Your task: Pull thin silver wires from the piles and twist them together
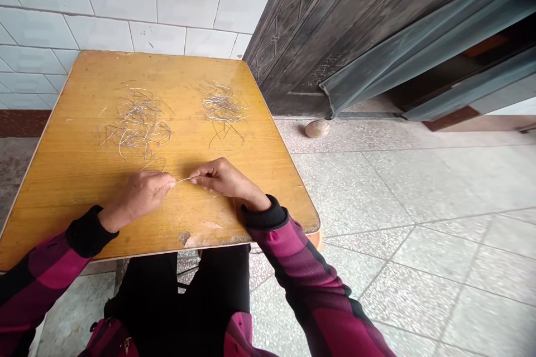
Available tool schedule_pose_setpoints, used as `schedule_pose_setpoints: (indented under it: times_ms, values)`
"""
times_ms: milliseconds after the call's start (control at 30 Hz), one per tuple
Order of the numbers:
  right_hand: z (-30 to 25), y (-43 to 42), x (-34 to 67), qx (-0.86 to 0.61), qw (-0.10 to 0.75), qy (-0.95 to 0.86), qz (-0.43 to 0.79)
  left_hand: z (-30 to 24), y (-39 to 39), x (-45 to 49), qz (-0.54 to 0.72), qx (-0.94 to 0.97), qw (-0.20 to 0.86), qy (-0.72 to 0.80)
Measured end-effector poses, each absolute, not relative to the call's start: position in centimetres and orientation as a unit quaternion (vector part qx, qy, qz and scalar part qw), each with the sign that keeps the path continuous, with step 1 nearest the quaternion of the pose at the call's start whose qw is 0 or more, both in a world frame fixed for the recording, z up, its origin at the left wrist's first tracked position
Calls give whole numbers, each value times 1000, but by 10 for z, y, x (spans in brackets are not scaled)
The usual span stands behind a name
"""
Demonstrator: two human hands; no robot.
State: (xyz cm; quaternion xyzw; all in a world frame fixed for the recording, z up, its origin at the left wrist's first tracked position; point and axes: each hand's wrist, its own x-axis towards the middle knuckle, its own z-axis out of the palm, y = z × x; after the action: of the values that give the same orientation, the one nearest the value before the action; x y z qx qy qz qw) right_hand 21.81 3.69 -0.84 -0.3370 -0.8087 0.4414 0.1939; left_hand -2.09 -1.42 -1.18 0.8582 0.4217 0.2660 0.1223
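Note:
Between my two hands a thin piece of wire (183, 179) is stretched, just above the front half of the wooden table (104, 189). My left hand (144, 192) pinches one end between thumb and finger. The other end is pinched by my right hand (220, 177). Beyond my left hand lies a loose tangle of bent wires (140, 120), some curled into loops. A second, tighter bundle of straighter wires (224, 103) rests farther back on the right. A bit of wire shows under my right hand, partly hidden by it.
White wall tiles (159, 39) stand behind the table's far edge. To the right are a dark carved door (285, 56) and a hanging blue-green curtain (377, 61). A round, pale object (317, 129) sits on the tiled floor (377, 189). The table's front edge is chipped.

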Motion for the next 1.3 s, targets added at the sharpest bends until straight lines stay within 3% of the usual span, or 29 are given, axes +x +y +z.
schedule_pose_setpoints:
  times_ms: [267, 400, 533, 733, 1033, 1300]
  values:
    - [-5, 33, 218, -385, 189, -775, 465, 8, 13, -7, 165, 853, 240, 433]
    - [-8, 29, 222, -422, 171, -729, 511, 11, 38, 8, 63, 827, 369, 420]
    - [-12, 24, 228, -462, 167, -711, 503, 7, 45, 24, 64, 780, 427, 452]
    - [-14, 16, 234, -485, 172, -762, 393, 7, 35, 33, 107, 782, 388, 477]
    - [-9, -25, 225, -586, 88, -786, 175, -14, 39, 36, 183, 851, 237, 432]
    - [-16, -50, 216, -643, 77, -757, 88, -22, 40, 39, 197, 846, 222, 443]
